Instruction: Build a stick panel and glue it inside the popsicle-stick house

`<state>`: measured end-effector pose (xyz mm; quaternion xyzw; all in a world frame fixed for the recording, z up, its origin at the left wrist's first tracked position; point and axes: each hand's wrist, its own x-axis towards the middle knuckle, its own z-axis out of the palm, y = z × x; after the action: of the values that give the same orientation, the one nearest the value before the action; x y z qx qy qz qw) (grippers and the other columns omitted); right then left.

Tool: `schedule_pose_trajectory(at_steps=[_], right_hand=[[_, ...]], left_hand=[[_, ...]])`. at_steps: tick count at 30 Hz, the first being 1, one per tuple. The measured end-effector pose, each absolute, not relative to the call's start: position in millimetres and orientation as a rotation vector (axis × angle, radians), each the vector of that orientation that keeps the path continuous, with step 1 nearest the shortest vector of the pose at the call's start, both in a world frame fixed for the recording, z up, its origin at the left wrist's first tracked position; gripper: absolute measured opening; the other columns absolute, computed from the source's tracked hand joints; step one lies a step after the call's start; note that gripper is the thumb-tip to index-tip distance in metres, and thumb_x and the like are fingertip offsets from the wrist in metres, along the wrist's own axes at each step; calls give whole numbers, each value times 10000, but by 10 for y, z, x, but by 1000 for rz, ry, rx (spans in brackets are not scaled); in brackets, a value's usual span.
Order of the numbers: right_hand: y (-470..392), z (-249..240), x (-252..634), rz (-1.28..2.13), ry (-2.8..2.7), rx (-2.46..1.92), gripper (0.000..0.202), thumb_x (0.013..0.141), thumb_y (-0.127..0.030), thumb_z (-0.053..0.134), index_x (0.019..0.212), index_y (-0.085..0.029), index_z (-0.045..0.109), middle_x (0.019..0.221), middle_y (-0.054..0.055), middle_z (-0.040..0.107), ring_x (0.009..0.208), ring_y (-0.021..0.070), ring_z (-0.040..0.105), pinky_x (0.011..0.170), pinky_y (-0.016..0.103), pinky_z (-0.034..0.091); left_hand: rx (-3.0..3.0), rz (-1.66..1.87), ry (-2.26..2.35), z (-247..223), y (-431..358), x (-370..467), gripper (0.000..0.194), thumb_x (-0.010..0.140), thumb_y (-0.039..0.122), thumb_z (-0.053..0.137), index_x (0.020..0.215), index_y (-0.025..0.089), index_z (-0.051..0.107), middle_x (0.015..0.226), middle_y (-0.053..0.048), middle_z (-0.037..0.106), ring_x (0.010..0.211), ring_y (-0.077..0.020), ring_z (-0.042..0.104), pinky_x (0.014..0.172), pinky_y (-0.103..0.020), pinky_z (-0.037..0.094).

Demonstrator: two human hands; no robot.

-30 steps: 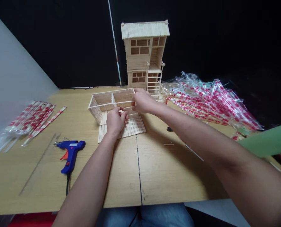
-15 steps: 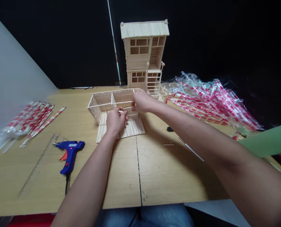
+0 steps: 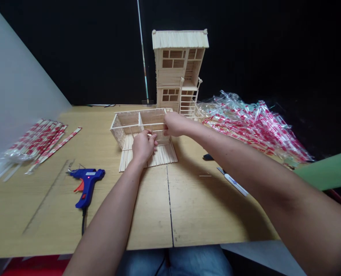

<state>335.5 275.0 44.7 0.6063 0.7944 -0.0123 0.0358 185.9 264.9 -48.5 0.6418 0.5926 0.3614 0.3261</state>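
A low, roofless model room (image 3: 117, 132) made of thin wooden sticks stands at mid-table, with a divider inside and a slatted stick floor (image 3: 127, 158) reaching out in front. My left hand (image 3: 143, 147) is over that floor at the front opening, its fingers pinched at a thin wooden stick (image 3: 159, 130) that runs across toward the right. At the room's right end, my right hand (image 3: 176, 124) has its fingers closed around the front corner of the frame. Both sets of fingertips are partly hidden. Behind stands a taller two-storey stick house (image 3: 172, 76) with a roof and ladder.
On the left lie a blue glue gun (image 3: 87, 186), a clear ruler (image 3: 46, 195) and packed chopsticks (image 3: 38, 140). A craft knife (image 3: 232, 182) rests under my right forearm. Red-and-white plastic wrappers (image 3: 245, 122) pile up at the right, near a green object (image 3: 327, 172).
The view has shifted slightly, so more of the craft knife shows. Both hands stay at nearly the same places on the model room.
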Motion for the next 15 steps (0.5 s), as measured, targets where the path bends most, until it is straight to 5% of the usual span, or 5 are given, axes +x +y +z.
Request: schedule_pose_trajectory(at_steps=[15], right_hand=[[2795, 341, 3407, -2, 2533, 1814, 205, 796, -257, 757, 937, -111, 783, 935, 150, 751, 904, 257, 687, 785, 322, 504]], left_hand=[[1839, 971, 1583, -467, 2636, 1842, 99, 906, 307, 578, 921, 216, 615, 657, 7, 714, 457, -126, 626, 480, -219, 416]])
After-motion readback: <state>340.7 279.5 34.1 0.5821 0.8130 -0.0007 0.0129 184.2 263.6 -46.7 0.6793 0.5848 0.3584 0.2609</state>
